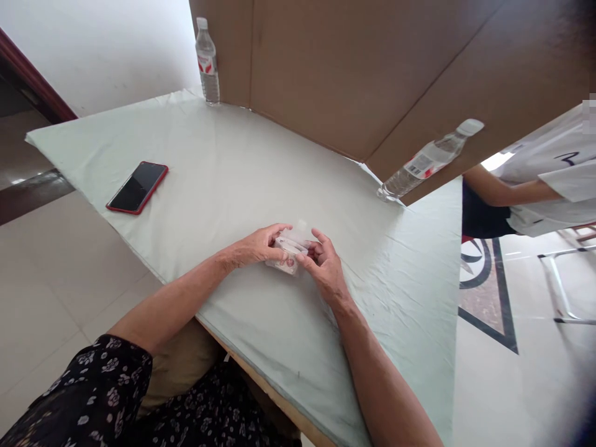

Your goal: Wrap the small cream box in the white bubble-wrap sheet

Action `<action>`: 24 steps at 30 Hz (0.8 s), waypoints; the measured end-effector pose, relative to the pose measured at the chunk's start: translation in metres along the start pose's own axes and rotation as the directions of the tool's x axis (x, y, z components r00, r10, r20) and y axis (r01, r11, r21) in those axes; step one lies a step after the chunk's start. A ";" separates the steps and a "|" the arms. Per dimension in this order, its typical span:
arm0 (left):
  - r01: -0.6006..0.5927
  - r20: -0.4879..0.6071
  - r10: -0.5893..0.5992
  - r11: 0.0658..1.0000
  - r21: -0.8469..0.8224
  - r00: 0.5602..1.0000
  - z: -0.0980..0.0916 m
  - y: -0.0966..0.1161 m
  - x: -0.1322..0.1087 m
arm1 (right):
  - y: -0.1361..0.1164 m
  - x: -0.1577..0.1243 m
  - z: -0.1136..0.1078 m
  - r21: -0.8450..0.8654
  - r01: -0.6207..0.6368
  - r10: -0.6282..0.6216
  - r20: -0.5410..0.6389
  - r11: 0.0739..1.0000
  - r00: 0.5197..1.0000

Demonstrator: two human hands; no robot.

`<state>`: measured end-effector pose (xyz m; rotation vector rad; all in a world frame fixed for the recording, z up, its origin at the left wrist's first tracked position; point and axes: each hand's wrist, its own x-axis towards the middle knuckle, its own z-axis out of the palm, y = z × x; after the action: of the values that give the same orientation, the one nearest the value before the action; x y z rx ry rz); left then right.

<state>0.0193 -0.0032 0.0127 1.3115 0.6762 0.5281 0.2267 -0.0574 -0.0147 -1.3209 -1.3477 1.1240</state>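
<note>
A small clear plastic box [287, 266] with a raised translucent lid is on the table's near middle, between my hands. Pale contents and a reddish print show through it, too small to make out. My left hand [261, 246] grips the box's left side, thumb across the front and fingers behind. On the right side, my right hand [329, 273] holds it with the thumb at the front corner; its index finger is lifted off. The fingers partly hide the box.
A pale green cloth covers the table [223, 180]. A black phone with a red case [137, 187] lies at the left. Two water bottles [208, 65] [426, 162] stand against a brown cardboard panel [316, 68] at the back. Beyond the right edge is another person's arm [507, 191].
</note>
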 end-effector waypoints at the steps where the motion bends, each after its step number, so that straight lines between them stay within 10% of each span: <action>1: -0.014 0.002 0.014 1.000 0.005 1.000 0.000 0.000 -0.001 | 0.000 0.000 0.002 0.003 -0.006 0.006 -0.026 1.000 1.000; 14: 0.015 -0.006 -0.017 0.977 -0.211 1.000 -0.001 -0.004 0.004 | -0.010 0.008 -0.001 0.166 -0.047 0.066 -0.110 0.985 0.992; 24: -0.054 -0.015 0.056 0.996 0.070 0.998 -0.003 0.006 -0.001 | -0.031 0.039 0.011 0.066 0.140 -0.131 -0.125 0.988 0.983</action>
<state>0.0170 -0.0009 0.0183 1.3957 0.6794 0.5653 0.2095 -0.0185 0.0147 -1.2054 -1.2748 0.9771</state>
